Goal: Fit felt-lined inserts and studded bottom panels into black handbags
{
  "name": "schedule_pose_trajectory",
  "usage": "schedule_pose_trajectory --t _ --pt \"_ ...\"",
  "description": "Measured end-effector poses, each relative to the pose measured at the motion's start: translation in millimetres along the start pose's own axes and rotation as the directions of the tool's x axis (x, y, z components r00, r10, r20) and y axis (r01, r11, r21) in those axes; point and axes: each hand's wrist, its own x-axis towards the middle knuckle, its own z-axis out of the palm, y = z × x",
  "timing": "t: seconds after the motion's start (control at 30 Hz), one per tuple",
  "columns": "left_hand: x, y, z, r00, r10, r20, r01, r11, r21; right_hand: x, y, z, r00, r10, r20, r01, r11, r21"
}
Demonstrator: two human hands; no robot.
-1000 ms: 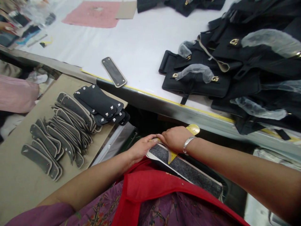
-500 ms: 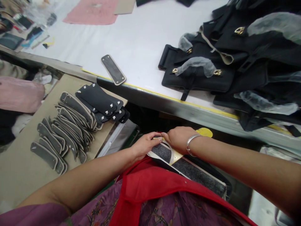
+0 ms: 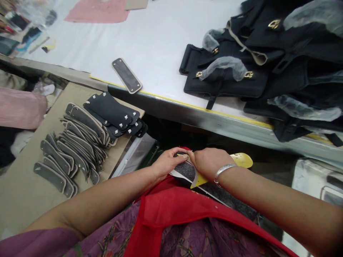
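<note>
While both hands meet below the front edge of the white table (image 3: 160, 43), the left hand (image 3: 166, 165) bends its fingers over the end of a long grey panel (image 3: 185, 172) and grips it, the fingertips pressing on top. The right hand (image 3: 208, 162) is closed around a flat yellow tool (image 3: 242, 160). The tool's rounded end sticks out past the wrist toward the table, and its pointed tip lies on the panel. The two hands touch at the fingertips. The panel rests on a red apron (image 3: 171, 210) in front of the table and runs under the right forearm, which wears a silver bracelet (image 3: 224, 170).

On the table, close to its front edge, lies a single grey strip (image 3: 127, 75). Further right on the table sits a heap of black bags (image 3: 268, 67) with gold buckles, some under thin plastic. At the far side of the table lies a pink sheet (image 3: 98, 10).

Left of the table and lower, a cardboard board (image 3: 21, 192) carries a stack of black studded pieces (image 3: 112, 113) and, beside it, a fan of grey strips (image 3: 71, 142).
</note>
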Motion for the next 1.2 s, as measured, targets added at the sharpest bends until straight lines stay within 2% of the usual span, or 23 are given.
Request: schedule_pose_trajectory --t 0.3,0.47,0.53,0.6,0.7,0.77,0.87,0.97,1.03,1.07,1.13,1.2 --pt "-3 -6 -1.7 0.996 0.086 -0.008 -0.085 0.990 0.111 -9 -3 11 0.998 -0.002 -0.068 -0.002 0.998 -0.062" --pt "-3 -4 -7.8 0.983 0.183 -0.035 -0.162 0.932 0.325 -17 -3 12 0.991 0.018 -0.131 -0.032 0.994 -0.102" --pt "-4 1 -14.4 0.986 0.169 0.001 -0.158 0.918 0.363 -24 2 9 0.991 0.040 -0.128 -0.056 0.991 -0.121" --pt "-6 6 -24.0 0.990 0.089 0.107 -0.115 0.958 0.264 -35 9 5 0.988 0.087 -0.128 -0.104 0.986 -0.129" --pt "-9 10 -41.4 0.959 0.025 0.281 -0.032 0.999 0.018 -56 18 0 0.975 0.173 -0.138 -0.186 0.978 -0.093" --pt "-9 10 -52.3 0.952 0.049 0.302 -0.032 0.998 -0.059 -72 24 -1 0.963 0.235 -0.135 -0.240 0.971 -0.021" --pt "-3 9 -62.7 0.958 0.068 0.279 -0.060 0.997 -0.039 -96 39 3 0.919 0.358 -0.165 -0.327 0.926 0.187" --pt "4 11 -63.7 0.962 0.068 0.264 -0.088 0.994 0.066 -126 61 22 0.830 0.532 -0.166 -0.399 0.775 0.491" --pt "8 14 -61.0 0.967 0.041 0.253 -0.087 0.981 0.175 -151 73 43 0.798 0.599 -0.068 -0.388 0.596 0.703" --pt "9 16 -59.6 0.967 0.017 0.253 -0.077 0.970 0.229 -164 77 56 0.812 0.584 -0.003 -0.346 0.485 0.803" --pt "10 21 -57.5 0.963 -0.032 0.269 -0.052 0.952 0.300 -189 77 82 0.873 0.480 0.088 -0.226 0.237 0.945" --pt "8 24 -56.5 0.950 -0.066 0.306 -0.030 0.954 0.297 -210 70 106 0.925 0.367 0.095 -0.107 0.010 0.994"
